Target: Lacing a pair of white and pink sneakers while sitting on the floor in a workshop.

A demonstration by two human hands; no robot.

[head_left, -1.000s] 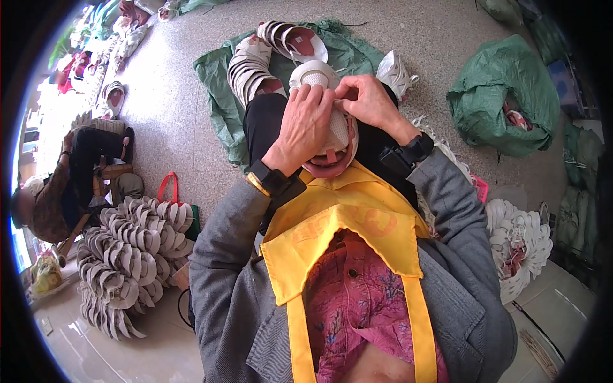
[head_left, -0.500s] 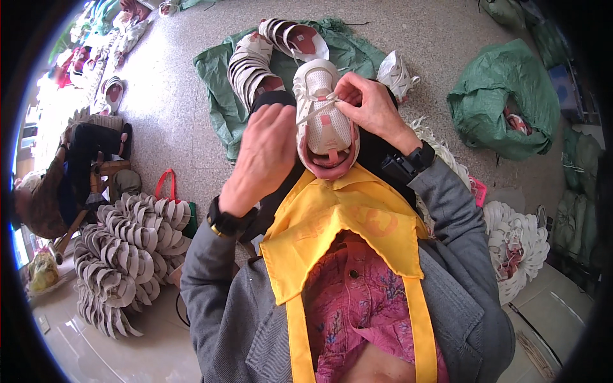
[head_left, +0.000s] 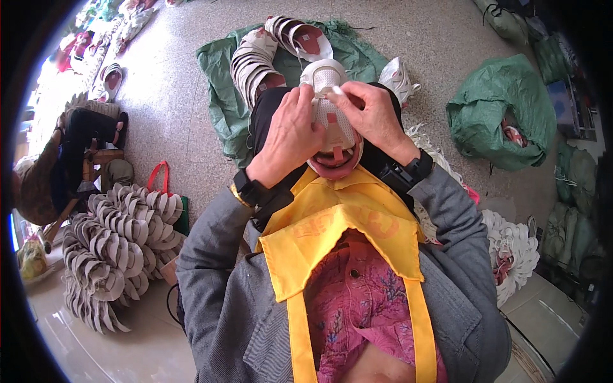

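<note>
The person sits with a white sneaker [head_left: 332,121] propped on the lap, toe pointing away and the pink-lined opening turned toward the yellow apron [head_left: 338,236], so the laced top faces up where both hands can get at it. The left hand [head_left: 290,137] wraps the shoe's left side, fingers curled and pressing against the upper, which seems to steady it. The right hand [head_left: 373,115] comes over from the other side, its fingers pinched on a small white piece near the toe, probably a lace end or a tag; I cannot tell which. Both hands are clenched on the shoe, neither slack. Just beyond the knees a row of similar sneakers [head_left: 274,51] lies nested on a green cloth [head_left: 220,89] spread over the floor, near enough to reach without standing. On the person's left a heap of grey insoles [head_left: 115,249] fans out beside a red-handled bag [head_left: 167,191], and another person sits farther off at the edge. On the right, a green sack [head_left: 504,108] lies well apart, with a white pile [head_left: 511,255] nearer the person's elbow.
</note>
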